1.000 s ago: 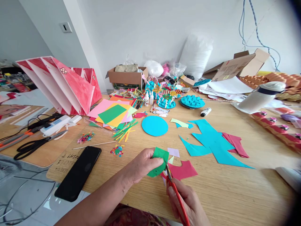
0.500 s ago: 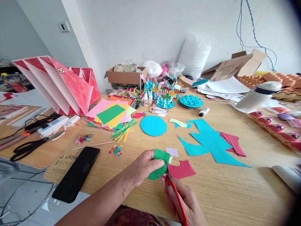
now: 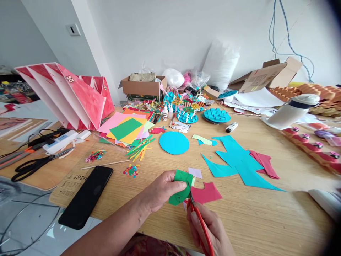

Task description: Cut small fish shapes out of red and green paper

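My left hand (image 3: 161, 190) pinches a small green paper piece (image 3: 182, 186) above the wooden table (image 3: 266, 220), thumb on top. My right hand (image 3: 213, 231) grips red-handled scissors (image 3: 199, 222) whose blades meet the right edge of the green piece. Directly under them lie a red paper scrap (image 3: 206, 193) and a small pale lilac square (image 3: 195, 172). Behind them are a blue paper circle (image 3: 174, 142) and large blue offcuts (image 3: 237, 160).
A black phone (image 3: 86, 201) lies at the table's left front edge, black scissors (image 3: 32, 167) further left. Coloured paper sheets (image 3: 126, 129), paper strips (image 3: 140, 147), glue bottles (image 3: 165, 112), cardboard boxes (image 3: 144, 87) and a red folded card structure (image 3: 66, 96) crowd the back.
The green piece has turned slightly in my left hand and the scissors have worked a little along its edge. The view shifted slightly.
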A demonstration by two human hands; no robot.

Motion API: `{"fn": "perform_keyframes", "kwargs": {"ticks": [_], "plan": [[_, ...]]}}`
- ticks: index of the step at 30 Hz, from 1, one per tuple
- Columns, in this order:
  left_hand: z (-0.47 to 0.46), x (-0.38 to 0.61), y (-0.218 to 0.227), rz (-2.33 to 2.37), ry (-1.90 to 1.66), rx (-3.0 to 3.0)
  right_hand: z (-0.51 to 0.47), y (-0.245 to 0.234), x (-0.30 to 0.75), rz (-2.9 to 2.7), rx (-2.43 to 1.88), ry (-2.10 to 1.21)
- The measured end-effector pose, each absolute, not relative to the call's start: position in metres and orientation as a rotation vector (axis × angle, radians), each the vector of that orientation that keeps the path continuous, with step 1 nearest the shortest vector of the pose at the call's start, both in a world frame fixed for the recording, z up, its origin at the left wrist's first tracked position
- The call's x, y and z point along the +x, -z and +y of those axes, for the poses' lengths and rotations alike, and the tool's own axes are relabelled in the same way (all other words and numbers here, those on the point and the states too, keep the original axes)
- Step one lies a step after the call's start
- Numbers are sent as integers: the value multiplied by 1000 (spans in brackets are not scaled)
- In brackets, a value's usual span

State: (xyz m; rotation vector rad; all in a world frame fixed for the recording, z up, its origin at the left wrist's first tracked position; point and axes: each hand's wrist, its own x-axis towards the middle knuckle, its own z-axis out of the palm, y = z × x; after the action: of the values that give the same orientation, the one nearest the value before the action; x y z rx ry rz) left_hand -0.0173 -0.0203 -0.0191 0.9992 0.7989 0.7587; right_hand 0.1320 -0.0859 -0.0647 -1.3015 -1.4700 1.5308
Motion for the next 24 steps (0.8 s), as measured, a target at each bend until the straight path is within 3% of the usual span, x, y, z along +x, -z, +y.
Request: {"fn": "perform_keyframes", "kwargs": {"ticks": [24], "plan": [[-20,-22,20,851,-764,1057,-85,62,133,-1548,-1337,-1410]]}}
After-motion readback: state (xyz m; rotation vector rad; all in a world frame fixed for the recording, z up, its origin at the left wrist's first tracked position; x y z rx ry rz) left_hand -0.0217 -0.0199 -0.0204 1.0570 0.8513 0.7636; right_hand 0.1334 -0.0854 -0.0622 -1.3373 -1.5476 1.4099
